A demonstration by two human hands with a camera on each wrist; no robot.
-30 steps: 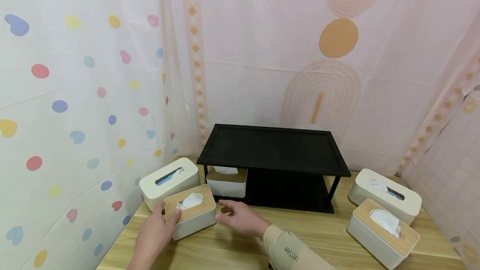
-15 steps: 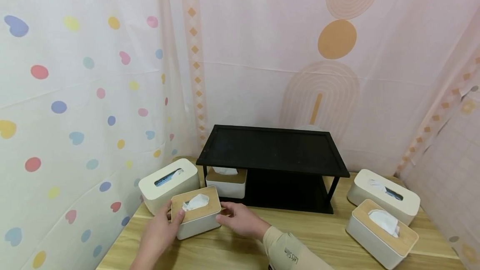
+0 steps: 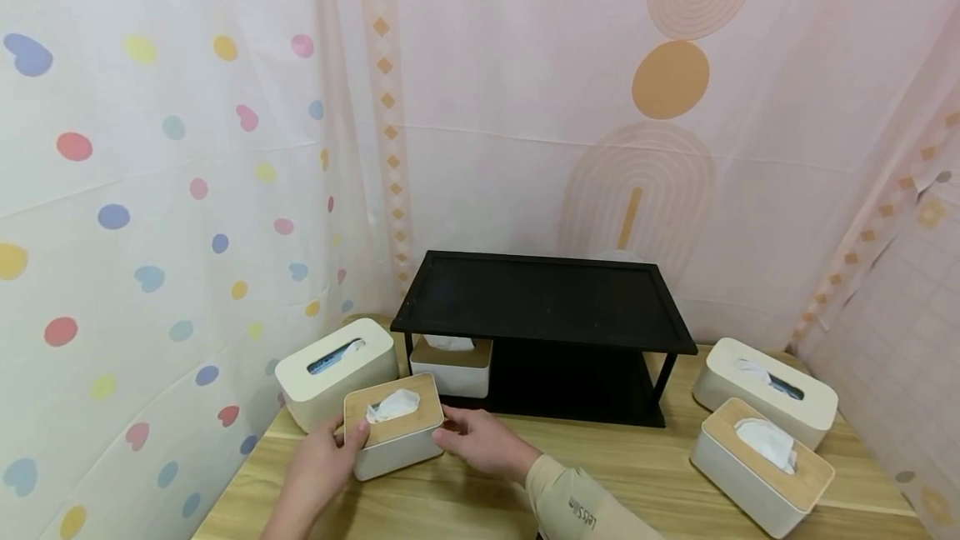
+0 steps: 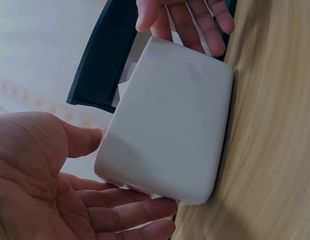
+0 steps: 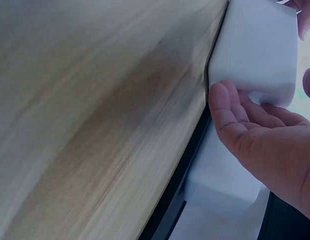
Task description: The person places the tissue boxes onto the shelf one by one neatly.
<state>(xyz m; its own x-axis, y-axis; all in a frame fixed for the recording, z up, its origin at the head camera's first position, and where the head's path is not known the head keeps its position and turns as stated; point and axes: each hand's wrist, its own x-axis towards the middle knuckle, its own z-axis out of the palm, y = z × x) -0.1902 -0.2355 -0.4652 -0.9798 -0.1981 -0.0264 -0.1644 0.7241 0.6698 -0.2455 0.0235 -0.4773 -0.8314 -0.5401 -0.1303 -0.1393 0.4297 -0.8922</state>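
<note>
In the head view, a white tissue box with a wooden lid [image 3: 397,436] sits on the table in front of the black rack, a tissue poking out. My left hand [image 3: 318,465] grips its left end, thumb at the lid's edge and fingers along the end wall. At the opposite end, the fingers of my right hand [image 3: 483,442] rest against the wall. The right wrist view shows these fingers [image 5: 235,107] touching the box while the thumb stands apart. The left wrist view looks at the box's plain front [image 4: 167,120], between both hands.
A two-tier black rack [image 3: 547,298] stands behind, with a similar tissue box [image 3: 450,372] on its lower shelf at left. A cream tissue box [image 3: 337,373] is behind my left hand. Another cream box [image 3: 765,390] and a wooden-lidded one [image 3: 761,469] stand at right. Curtains hang behind.
The wooden-lidded tissue box has slid a little right, with my left hand following, until its right end met my right hand's fingers. Over the last half second it has barely moved.
</note>
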